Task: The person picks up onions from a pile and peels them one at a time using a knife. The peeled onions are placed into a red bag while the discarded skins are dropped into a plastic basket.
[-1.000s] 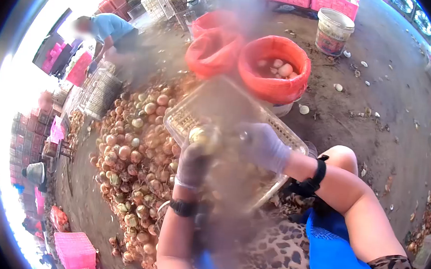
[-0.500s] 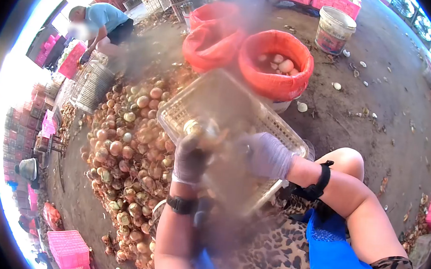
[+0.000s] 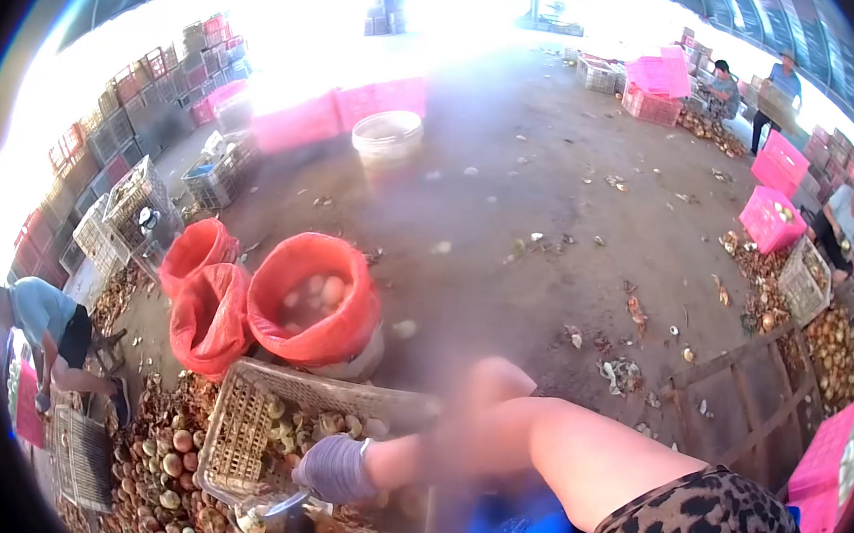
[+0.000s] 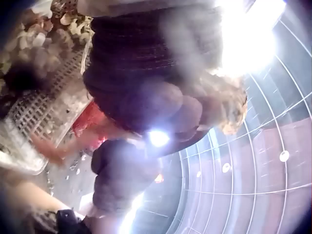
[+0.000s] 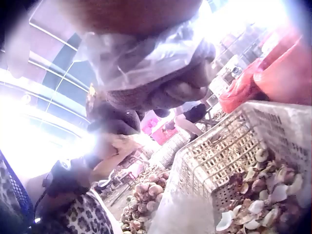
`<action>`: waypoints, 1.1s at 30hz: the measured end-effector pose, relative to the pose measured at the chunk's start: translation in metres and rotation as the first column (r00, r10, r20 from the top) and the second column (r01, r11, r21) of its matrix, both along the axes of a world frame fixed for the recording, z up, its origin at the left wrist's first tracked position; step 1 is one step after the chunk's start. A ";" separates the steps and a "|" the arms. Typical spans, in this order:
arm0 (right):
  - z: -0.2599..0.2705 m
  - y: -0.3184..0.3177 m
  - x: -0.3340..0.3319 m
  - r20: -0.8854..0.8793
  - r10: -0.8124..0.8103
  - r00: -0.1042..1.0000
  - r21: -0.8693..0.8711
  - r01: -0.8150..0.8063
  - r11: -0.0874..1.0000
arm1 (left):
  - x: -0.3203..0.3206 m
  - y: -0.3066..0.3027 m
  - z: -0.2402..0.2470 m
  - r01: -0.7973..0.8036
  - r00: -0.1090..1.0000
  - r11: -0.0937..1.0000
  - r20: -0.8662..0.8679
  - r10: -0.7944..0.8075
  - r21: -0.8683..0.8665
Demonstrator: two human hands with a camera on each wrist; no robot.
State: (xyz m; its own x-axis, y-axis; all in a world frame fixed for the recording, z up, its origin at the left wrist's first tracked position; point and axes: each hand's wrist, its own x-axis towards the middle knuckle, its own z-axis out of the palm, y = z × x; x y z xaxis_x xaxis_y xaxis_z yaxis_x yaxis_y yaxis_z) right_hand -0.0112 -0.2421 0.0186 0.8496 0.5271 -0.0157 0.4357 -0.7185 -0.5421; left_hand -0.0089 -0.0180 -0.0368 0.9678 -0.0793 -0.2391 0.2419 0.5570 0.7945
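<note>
Two gloved hands: fingers of the left hand (image 4: pixel 151 73) are curled round an onion (image 4: pixel 228 105); the right hand (image 3: pixel 334 468) is seen with fingers bent, but its grip cannot be told.
Shiny metal piece (image 3: pixel 287 503): seen just beside the right hand's fingers.
Crate (image 5: pixel 229 146): placed beneath the right hand, with peels (image 5: pixel 258 207) held inside.
Onion pile (image 3: pixel 160 471): heaped left of the right hand.
Red-lined bucket (image 3: pixel 349 325): set ahead of the right hand, beyond the crate.

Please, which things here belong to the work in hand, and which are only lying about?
Belonging, it seems:
held onion
openwork plastic crate
onion pile
red-lined bucket

Apparently just lying about:
floor scraps
white bucket
pink crates
</note>
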 end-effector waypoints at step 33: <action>-0.032 0.004 0.019 0.363 0.119 0.924 0.006 -0.130 0.991 | -0.018 -0.018 0.013 0.445 0.890 0.886 0.045 -0.453 0.131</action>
